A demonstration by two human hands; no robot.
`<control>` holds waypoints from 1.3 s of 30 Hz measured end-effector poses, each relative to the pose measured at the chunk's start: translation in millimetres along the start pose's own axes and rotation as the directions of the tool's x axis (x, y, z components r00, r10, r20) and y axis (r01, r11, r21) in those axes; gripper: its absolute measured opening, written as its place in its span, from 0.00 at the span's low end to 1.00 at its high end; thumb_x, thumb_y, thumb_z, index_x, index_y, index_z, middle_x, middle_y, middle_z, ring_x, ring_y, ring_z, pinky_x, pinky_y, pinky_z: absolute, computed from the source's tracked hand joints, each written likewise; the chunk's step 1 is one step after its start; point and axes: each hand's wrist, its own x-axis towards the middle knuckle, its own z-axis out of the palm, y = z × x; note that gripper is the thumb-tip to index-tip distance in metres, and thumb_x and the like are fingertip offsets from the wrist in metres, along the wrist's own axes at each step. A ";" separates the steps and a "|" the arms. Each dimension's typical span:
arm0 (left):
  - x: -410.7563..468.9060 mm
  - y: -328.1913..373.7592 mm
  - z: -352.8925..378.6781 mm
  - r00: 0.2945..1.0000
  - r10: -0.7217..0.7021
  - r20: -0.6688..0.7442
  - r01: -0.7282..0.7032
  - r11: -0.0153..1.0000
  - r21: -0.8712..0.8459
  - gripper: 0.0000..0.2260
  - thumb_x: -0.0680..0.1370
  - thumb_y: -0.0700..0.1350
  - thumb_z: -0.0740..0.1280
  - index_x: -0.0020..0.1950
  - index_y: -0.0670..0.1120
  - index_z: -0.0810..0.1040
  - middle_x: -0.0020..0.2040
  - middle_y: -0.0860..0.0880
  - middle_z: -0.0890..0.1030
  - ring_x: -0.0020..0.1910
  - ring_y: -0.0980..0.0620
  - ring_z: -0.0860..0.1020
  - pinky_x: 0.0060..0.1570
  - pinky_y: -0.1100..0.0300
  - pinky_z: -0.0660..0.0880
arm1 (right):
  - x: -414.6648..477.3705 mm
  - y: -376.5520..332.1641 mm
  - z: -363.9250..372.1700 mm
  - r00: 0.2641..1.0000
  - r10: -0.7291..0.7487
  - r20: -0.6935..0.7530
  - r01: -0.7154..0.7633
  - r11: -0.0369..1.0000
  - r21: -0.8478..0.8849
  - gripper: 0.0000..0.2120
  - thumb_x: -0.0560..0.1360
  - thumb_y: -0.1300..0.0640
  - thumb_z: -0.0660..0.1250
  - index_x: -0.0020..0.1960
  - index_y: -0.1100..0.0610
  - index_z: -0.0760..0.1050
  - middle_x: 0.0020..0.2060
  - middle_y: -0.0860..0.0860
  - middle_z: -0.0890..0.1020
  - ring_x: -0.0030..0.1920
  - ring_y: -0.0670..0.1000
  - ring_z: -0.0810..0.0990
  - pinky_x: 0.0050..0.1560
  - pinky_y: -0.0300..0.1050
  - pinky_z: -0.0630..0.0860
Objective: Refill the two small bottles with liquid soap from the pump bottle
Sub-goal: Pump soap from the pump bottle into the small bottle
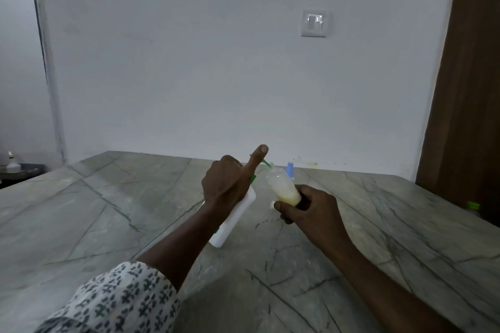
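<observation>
Soap fills the lower part of the small bottle (284,189), tilted in the clenched right hand (311,208) so its mouth meets the green nozzle; left hand (226,186) fingers grip the leaning pump bottle (232,222) above the worktop (94,211), forefinger raised.

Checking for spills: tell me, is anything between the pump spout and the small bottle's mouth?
Nothing visible. The green spout meets the mouth of the small bottle, which the right hand holds tilted toward it; the left hand grips the pump bottle.
</observation>
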 end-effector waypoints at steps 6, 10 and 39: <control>1.7 -0.2 0.7 1.000 0.009 -0.002 -0.009 1.000 0.009 0.28 0.72 0.68 0.56 0.26 0.46 0.61 0.22 0.53 0.65 0.24 0.50 0.67 0.31 0.58 0.63 | -0.1 1.4 0.2 1.000 -0.003 0.006 0.003 1.000 -0.012 0.18 0.68 0.50 0.78 0.54 0.58 0.82 0.34 0.49 0.86 0.30 0.42 0.84 0.39 0.36 0.81; 1.7 0.9 0.0 1.000 -0.004 -0.011 0.004 1.000 0.023 0.21 0.69 0.61 0.57 0.27 0.46 0.60 0.22 0.52 0.64 0.25 0.49 0.66 0.30 0.58 0.60 | -1.2 2.7 0.9 1.000 0.002 0.021 -0.002 1.000 -0.010 0.19 0.68 0.51 0.79 0.55 0.58 0.81 0.35 0.50 0.86 0.31 0.43 0.84 0.40 0.38 0.81; 0.9 0.8 1.3 1.000 0.017 -0.018 -0.017 1.000 0.018 0.35 0.73 0.76 0.54 0.23 0.47 0.58 0.18 0.53 0.63 0.23 0.51 0.67 0.31 0.58 0.63 | 0.4 3.3 3.0 0.999 0.029 0.020 -0.029 0.999 0.045 0.19 0.68 0.50 0.78 0.54 0.58 0.81 0.34 0.49 0.86 0.30 0.43 0.84 0.36 0.33 0.79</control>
